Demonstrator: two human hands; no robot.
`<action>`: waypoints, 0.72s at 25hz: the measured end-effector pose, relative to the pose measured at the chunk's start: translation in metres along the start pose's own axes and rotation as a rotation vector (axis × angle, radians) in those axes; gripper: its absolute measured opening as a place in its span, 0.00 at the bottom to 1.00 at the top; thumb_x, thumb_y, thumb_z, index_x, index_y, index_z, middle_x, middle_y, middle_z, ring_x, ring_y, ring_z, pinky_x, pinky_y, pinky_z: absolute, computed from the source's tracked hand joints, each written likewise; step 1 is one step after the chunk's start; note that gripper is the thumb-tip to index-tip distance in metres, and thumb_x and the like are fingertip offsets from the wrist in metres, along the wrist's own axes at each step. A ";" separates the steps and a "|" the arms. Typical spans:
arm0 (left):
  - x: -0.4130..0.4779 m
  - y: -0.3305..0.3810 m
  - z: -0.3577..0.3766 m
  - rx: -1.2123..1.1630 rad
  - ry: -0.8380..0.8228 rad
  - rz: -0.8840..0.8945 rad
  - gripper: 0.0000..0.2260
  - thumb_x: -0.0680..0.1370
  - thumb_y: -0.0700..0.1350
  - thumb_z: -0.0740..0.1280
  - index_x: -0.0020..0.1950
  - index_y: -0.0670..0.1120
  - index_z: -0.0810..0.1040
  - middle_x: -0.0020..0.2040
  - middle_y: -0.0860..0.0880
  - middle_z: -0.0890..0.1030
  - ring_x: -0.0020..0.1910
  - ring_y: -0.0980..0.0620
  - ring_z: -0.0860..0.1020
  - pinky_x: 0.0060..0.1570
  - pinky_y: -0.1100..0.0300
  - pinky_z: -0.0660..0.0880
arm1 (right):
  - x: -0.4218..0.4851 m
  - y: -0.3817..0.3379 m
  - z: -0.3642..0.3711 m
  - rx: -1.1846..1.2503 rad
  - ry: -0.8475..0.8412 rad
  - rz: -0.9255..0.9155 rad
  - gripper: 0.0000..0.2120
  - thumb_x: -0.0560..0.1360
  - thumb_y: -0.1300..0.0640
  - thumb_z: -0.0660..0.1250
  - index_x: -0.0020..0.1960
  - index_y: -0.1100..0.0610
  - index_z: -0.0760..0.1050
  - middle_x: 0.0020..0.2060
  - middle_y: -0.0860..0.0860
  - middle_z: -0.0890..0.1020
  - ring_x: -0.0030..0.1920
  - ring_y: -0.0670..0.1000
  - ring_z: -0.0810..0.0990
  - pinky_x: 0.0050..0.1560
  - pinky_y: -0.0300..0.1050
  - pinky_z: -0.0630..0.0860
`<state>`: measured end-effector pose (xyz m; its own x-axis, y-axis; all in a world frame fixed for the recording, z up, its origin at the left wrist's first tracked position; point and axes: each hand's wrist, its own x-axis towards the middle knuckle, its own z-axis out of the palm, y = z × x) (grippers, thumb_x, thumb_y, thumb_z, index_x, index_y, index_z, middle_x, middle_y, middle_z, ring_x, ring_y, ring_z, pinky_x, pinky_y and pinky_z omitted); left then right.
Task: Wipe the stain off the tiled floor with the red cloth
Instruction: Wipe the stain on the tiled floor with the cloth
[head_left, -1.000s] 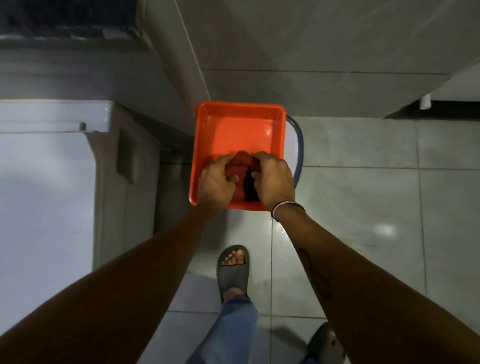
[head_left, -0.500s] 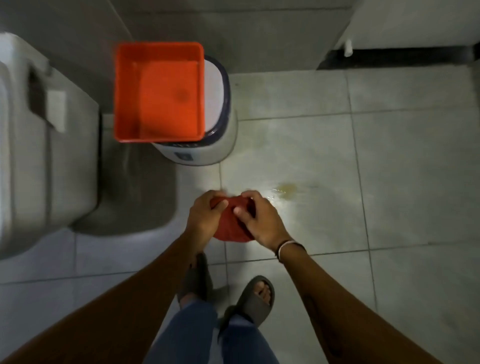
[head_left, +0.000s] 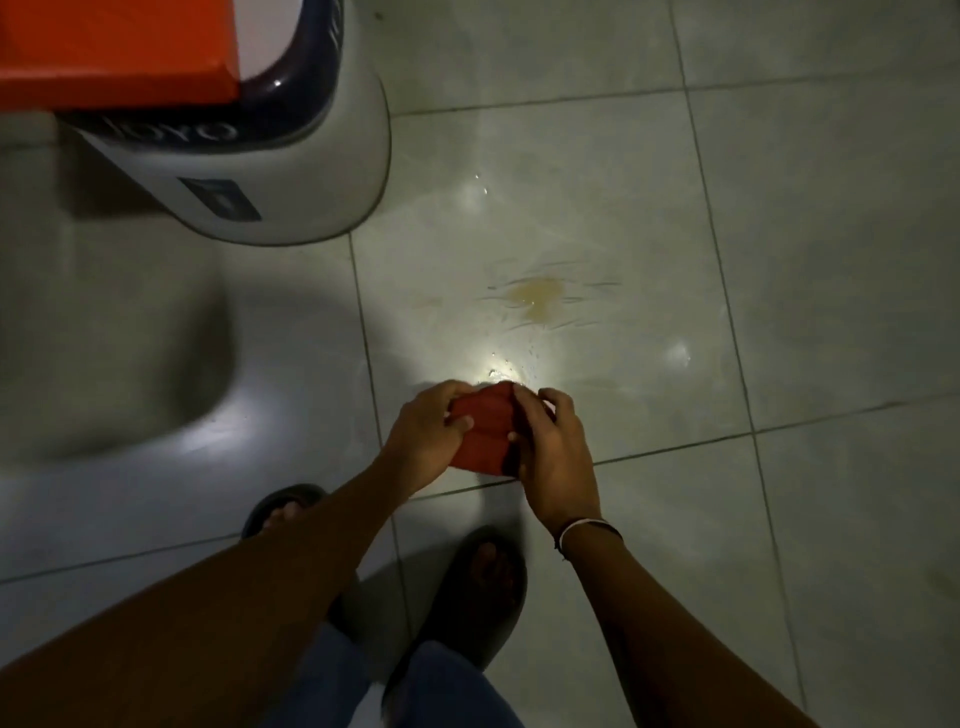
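The red cloth (head_left: 485, 431) is bunched up between both hands, held above the grey tiled floor (head_left: 779, 234). My left hand (head_left: 423, 441) grips its left side and my right hand (head_left: 553, 457) grips its right side. A yellowish-brown stain (head_left: 535, 293) with thin wet streaks lies on the tile ahead of the hands, a short way beyond the cloth. The cloth is apart from the stain. A bright light reflection sits on the wet tile just past the fingers.
An orange tub (head_left: 119, 47) rests on a white bucket with a dark rim (head_left: 291, 171) at the upper left. A blurred grey toilet base (head_left: 104, 353) is at the left. My two feet in dark sandals (head_left: 467, 587) stand below the hands.
Both hands lifted the red cloth out of the orange tub and carried it down and toward the stain. The view has dropped closer to the floor, and the tub now sits at the upper left.
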<state>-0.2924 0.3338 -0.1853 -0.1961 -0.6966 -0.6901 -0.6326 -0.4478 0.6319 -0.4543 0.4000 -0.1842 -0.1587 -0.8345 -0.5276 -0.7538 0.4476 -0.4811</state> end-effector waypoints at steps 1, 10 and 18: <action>0.014 -0.007 0.008 0.060 0.009 0.046 0.20 0.82 0.40 0.66 0.74 0.47 0.73 0.70 0.43 0.79 0.64 0.46 0.78 0.63 0.58 0.72 | 0.010 0.011 0.014 -0.073 0.040 0.015 0.33 0.85 0.58 0.68 0.86 0.49 0.61 0.81 0.55 0.64 0.80 0.61 0.69 0.73 0.48 0.79; 0.079 -0.125 0.011 0.780 0.003 0.241 0.58 0.72 0.62 0.75 0.84 0.45 0.35 0.85 0.45 0.34 0.84 0.42 0.36 0.83 0.40 0.46 | 0.089 0.045 0.114 -0.355 0.114 0.227 0.38 0.88 0.36 0.48 0.89 0.51 0.37 0.89 0.60 0.39 0.88 0.69 0.39 0.87 0.74 0.47; 0.085 -0.138 0.010 0.864 0.052 0.291 0.68 0.62 0.76 0.71 0.83 0.44 0.35 0.85 0.43 0.35 0.84 0.42 0.35 0.83 0.41 0.45 | 0.071 0.075 0.121 -0.428 0.182 0.150 0.38 0.85 0.33 0.50 0.90 0.48 0.45 0.90 0.60 0.46 0.89 0.68 0.45 0.85 0.76 0.51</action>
<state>-0.2291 0.3420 -0.3343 -0.4149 -0.7500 -0.5151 -0.9085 0.3101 0.2802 -0.4450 0.4127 -0.3423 -0.3662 -0.8304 -0.4200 -0.9023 0.4272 -0.0580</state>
